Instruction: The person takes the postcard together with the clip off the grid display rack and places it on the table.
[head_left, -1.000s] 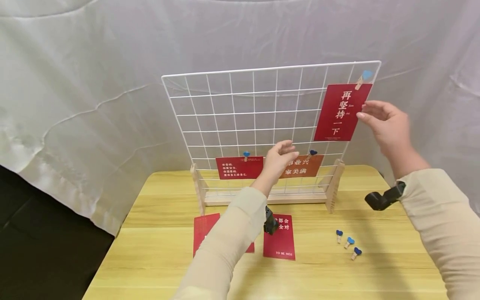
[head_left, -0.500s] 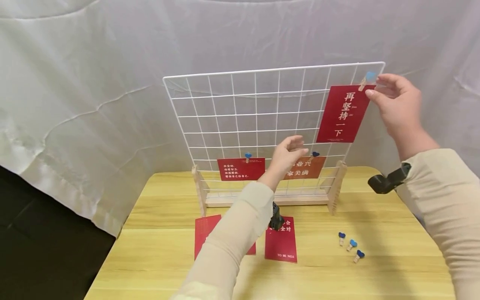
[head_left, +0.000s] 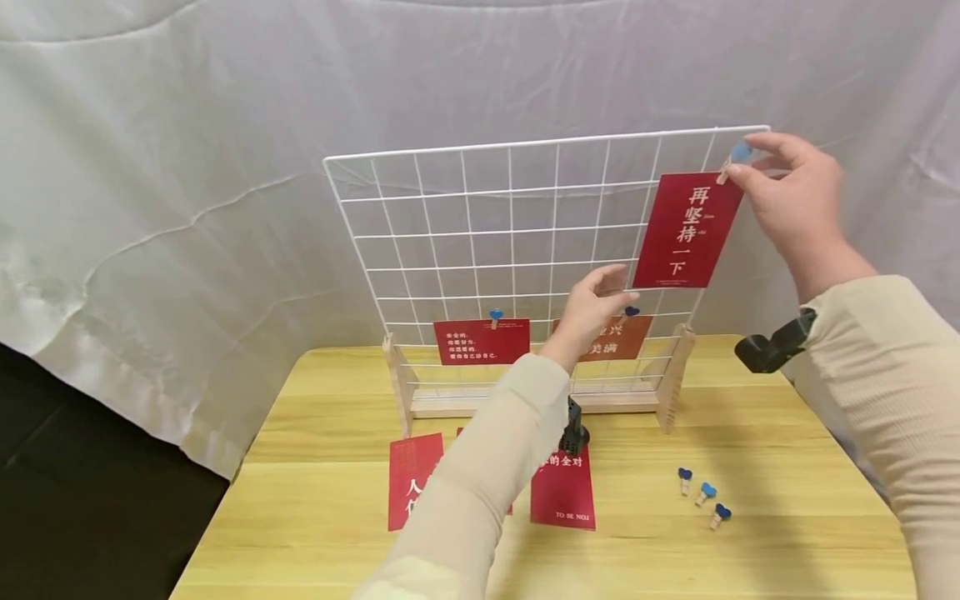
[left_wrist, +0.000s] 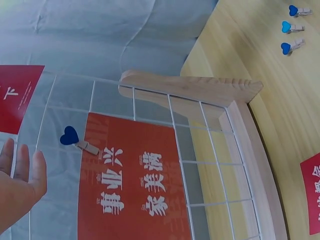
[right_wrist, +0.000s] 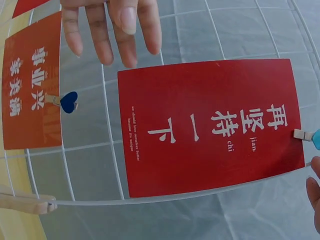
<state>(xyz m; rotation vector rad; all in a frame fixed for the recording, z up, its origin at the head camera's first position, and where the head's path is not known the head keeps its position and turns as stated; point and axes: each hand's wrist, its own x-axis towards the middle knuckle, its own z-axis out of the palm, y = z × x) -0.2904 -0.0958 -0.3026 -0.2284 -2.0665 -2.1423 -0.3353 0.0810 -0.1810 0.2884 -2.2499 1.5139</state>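
Observation:
A red card (head_left: 686, 233) with white characters hangs upright at the white wire grid's (head_left: 517, 225) top right, under a clothespin (right_wrist: 303, 135) with a light blue heart. My right hand (head_left: 798, 187) is at that clothespin, thumb and index finger on either side of it in the head view. The right wrist view shows its fingertips (right_wrist: 315, 163) just beside the clip. My left hand (head_left: 588, 312) holds nothing, its fingers loosely extended near the card's lower left corner. Below hangs an orange-red card (left_wrist: 132, 180), its dark blue heart clothespin (left_wrist: 70, 136) partly behind the left hand.
Another red card (head_left: 482, 342) is clipped low on the grid. Wooden feet (head_left: 670, 379) support the grid on a wood-grain table (head_left: 300, 500). Several red cards, including one (head_left: 562, 492) near the left sleeve, lie in front. Three heart clothespins (head_left: 705, 493) lie at the right.
My right hand has risen from the upper card's right edge to its clothespin. My left hand has moved right and slightly up, toward that card's lower corner.

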